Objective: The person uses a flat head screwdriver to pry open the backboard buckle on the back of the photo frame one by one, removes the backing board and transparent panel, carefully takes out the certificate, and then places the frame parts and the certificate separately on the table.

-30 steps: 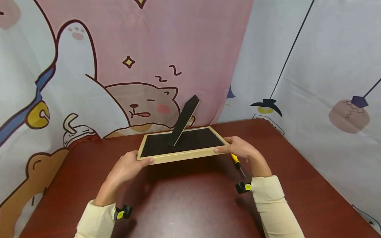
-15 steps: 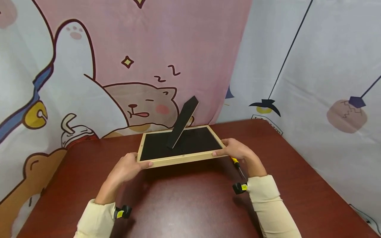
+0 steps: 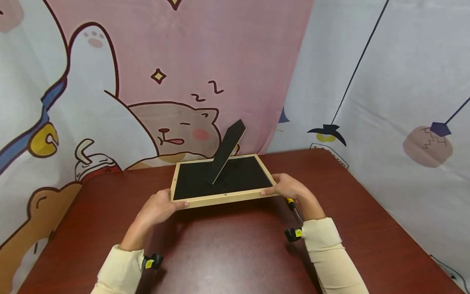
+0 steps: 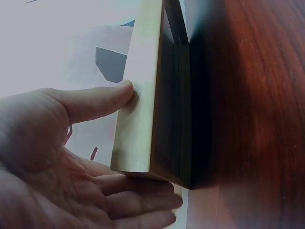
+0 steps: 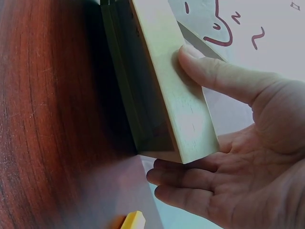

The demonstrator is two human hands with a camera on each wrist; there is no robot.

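Holding a wooden frame (image 3: 220,199) between the left hand (image 3: 158,207) and right hand (image 3: 291,189), by its near corners. Clamped on it at both ends, with thumbs (image 4: 97,101) on the near edge and fingers (image 5: 188,180) along the short sides. Raised off the desk (image 3: 227,253) along that edge; cannot tell about contact farther back. Bearing a slanting black stand (image 3: 225,152) on top, near a yellow-and-black screwdriver (image 3: 292,205).
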